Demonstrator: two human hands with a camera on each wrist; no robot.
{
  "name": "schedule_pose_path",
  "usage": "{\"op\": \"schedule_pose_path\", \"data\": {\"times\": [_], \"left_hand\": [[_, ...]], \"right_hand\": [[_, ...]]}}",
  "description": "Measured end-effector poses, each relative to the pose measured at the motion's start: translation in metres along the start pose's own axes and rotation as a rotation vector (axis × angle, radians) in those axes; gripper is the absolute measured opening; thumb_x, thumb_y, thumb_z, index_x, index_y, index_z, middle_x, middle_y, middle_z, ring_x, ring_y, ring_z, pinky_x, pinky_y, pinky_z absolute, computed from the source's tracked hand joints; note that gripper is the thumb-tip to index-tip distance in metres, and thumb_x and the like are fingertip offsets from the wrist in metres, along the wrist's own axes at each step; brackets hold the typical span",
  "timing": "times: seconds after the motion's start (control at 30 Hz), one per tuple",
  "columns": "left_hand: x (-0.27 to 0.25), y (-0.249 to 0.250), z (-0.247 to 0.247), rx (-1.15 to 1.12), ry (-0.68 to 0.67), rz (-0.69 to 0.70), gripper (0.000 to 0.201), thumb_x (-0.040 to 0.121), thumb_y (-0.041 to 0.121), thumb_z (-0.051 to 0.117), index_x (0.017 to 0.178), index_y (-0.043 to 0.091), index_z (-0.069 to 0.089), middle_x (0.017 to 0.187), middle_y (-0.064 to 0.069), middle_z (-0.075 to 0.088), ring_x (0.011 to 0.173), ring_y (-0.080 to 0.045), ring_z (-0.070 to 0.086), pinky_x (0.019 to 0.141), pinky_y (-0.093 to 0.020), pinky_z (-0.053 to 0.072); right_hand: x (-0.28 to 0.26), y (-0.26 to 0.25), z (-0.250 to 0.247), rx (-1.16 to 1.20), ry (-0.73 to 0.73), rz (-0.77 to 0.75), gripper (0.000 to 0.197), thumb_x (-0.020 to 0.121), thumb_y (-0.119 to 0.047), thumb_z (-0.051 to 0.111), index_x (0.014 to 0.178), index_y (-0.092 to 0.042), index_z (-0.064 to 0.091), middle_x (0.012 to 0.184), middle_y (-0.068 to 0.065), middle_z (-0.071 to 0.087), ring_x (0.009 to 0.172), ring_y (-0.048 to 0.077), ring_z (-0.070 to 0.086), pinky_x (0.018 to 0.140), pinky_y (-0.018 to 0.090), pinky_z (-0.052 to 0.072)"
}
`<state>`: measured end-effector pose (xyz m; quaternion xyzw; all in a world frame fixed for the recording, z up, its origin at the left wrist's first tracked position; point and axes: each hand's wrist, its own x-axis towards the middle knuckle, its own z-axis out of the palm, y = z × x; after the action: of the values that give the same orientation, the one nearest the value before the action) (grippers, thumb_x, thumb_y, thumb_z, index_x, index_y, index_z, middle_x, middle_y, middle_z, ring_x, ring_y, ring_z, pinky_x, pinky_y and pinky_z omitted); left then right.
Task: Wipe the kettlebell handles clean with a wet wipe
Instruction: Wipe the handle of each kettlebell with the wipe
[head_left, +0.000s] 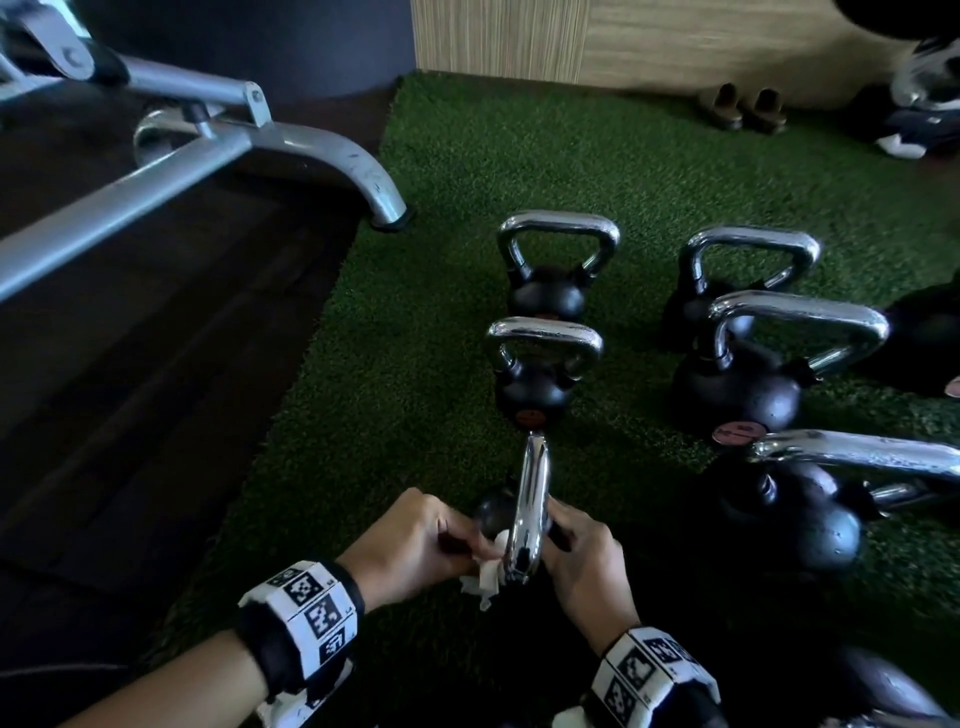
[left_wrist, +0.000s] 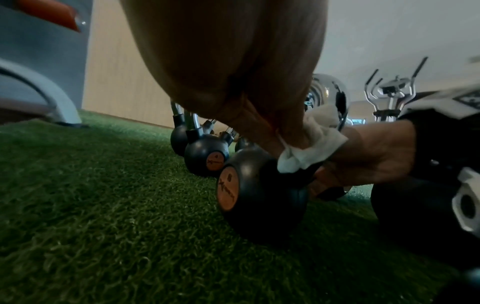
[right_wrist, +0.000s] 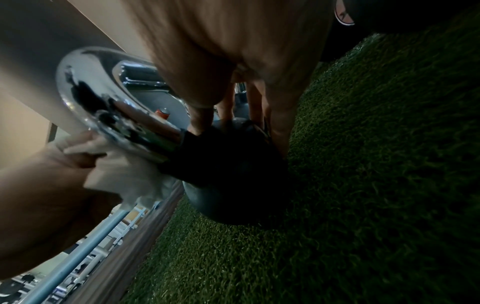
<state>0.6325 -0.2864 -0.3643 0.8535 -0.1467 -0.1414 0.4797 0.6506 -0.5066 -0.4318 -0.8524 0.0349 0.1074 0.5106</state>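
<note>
**Wipe at the base of the nearest kettlebell handle**

Left hand (head_left: 415, 540) pinched a crumpled white wet wipe (head_left: 485, 574) and pressed it against the near end of the polished chrome loop handle (head_left: 530, 512), close to where it met the ball. Right hand (head_left: 584, 564) had fingers curled down around the small black round kettlebell (left_wrist: 262, 197) from the other side, steadying it. That kettlebell was tipped towards the person, resting on green artificial turf (head_left: 405, 332); its round orange label (left_wrist: 227, 190) faced sideways in the left wrist view. Both wrists carried black bands with white marker tags.

Beyond the hands, two more small black kettlebells (head_left: 535, 374) stood upright in a line, one behind the other. To the right stood larger black kettlebells (head_left: 737, 384) with chrome handles, near each other. A grey metal bench frame (head_left: 311, 150) sat to the left, one foot on the turf edge, over dark flooring. A pair of brown sandals (head_left: 743, 106) lay by the far wooden wall.
</note>
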Motion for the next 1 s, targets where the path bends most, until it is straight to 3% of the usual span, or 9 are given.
{"op": "schedule_pose_path", "data": {"times": [0.1,0.2,0.3,0.4,0.57,0.73,0.87,0.93,1.0], "left_hand": [[0.003,-0.002,-0.005,0.014,-0.006,0.009,0.019,0.083,0.013,0.085,0.096,0.026,0.083,0.096,0.020,0.079,0.094,0.003,0.074,0.091,-0.020,0.058],[0.006,-0.003,-0.013,-0.068,0.126,0.012,0.017,0.079,0.013,0.088,0.093,0.023,0.084,0.094,0.012,0.081,0.093,-0.006,0.077,0.088,-0.030,0.060],[0.012,0.006,-0.026,-0.256,0.299,-0.017,0.018,0.075,0.011,0.089,0.091,0.012,0.081,0.090,0.000,0.081,0.086,-0.009,0.076,0.079,-0.018,0.056],[0.019,0.022,-0.034,-0.447,0.369,-0.020,0.021,0.068,0.015,0.088,0.087,0.010,0.079,0.089,-0.008,0.080,0.082,-0.011,0.074,0.076,-0.019,0.057],[0.029,0.037,-0.034,-0.621,0.305,-0.082,0.025,0.074,0.013,0.076,0.098,0.005,0.078,0.094,-0.004,0.081,0.085,-0.007,0.074,0.073,-0.015,0.056],[0.030,0.048,-0.036,-0.755,0.117,-0.158,0.030,0.092,-0.009,0.062,0.116,0.005,0.073,0.110,-0.011,0.077,0.099,-0.016,0.073,0.085,-0.028,0.061],[0.035,0.036,-0.038,-0.431,0.170,-0.163,0.053,0.085,-0.028,0.046,0.111,0.015,0.066,0.107,-0.002,0.078,0.098,-0.014,0.071,0.082,-0.026,0.057],[0.035,0.016,-0.037,-0.091,0.099,-0.173,0.067,0.080,-0.021,0.053,0.126,0.027,0.062,0.125,0.007,0.071,0.115,-0.011,0.065,0.085,-0.022,0.053],[0.033,-0.004,-0.026,0.173,-0.095,-0.187,0.091,0.078,-0.005,0.073,0.153,0.035,0.040,0.153,0.010,0.048,0.141,-0.009,0.046,0.107,-0.025,0.049]], "right_hand": [[0.005,-0.001,-0.009,0.007,-0.046,0.031,0.048,0.079,-0.039,0.085,0.125,-0.031,0.073,0.115,-0.013,0.072,0.110,0.000,0.066,0.100,0.020,0.051],[0.007,-0.017,-0.025,-0.107,0.087,-0.044,0.034,0.079,-0.040,0.084,0.112,-0.036,0.077,0.106,-0.012,0.074,0.092,-0.001,0.068,0.081,0.010,0.051],[-0.001,-0.054,-0.039,-0.008,0.280,-0.289,0.019,0.083,-0.023,0.083,0.100,-0.033,0.081,0.091,-0.012,0.075,0.077,0.000,0.069,0.070,0.008,0.050],[-0.011,-0.093,-0.043,0.194,0.075,-0.404,0.022,0.078,-0.028,0.085,0.100,-0.029,0.083,0.090,-0.014,0.076,0.078,0.005,0.072,0.072,0.013,0.051],[-0.013,-0.115,-0.038,0.254,0.054,-0.444,0.030,0.066,-0.046,0.084,0.093,-0.032,0.083,0.093,-0.017,0.077,0.085,0.003,0.073,0.074,0.016,0.055],[-0.004,-0.106,-0.036,0.243,0.199,-0.433,0.022,0.073,-0.023,0.090,0.092,-0.016,0.084,0.095,-0.012,0.078,0.085,0.002,0.074,0.075,0.014,0.056],[0.006,-0.096,-0.037,0.196,0.396,-0.364,0.015,0.078,-0.012,0.087,0.091,-0.018,0.082,0.087,-0.015,0.075,0.075,-0.003,0.072,0.068,0.010,0.055],[0.011,-0.085,-0.040,0.165,0.486,-0.222,0.014,0.080,-0.019,0.086,0.093,-0.022,0.082,0.078,-0.016,0.074,0.071,-0.004,0.070,0.069,0.013,0.056],[0.016,-0.068,-0.038,0.126,0.490,-0.078,0.013,0.080,-0.023,0.084,0.093,-0.024,0.082,0.070,-0.020,0.070,0.067,-0.005,0.067,0.074,0.020,0.057]]}}
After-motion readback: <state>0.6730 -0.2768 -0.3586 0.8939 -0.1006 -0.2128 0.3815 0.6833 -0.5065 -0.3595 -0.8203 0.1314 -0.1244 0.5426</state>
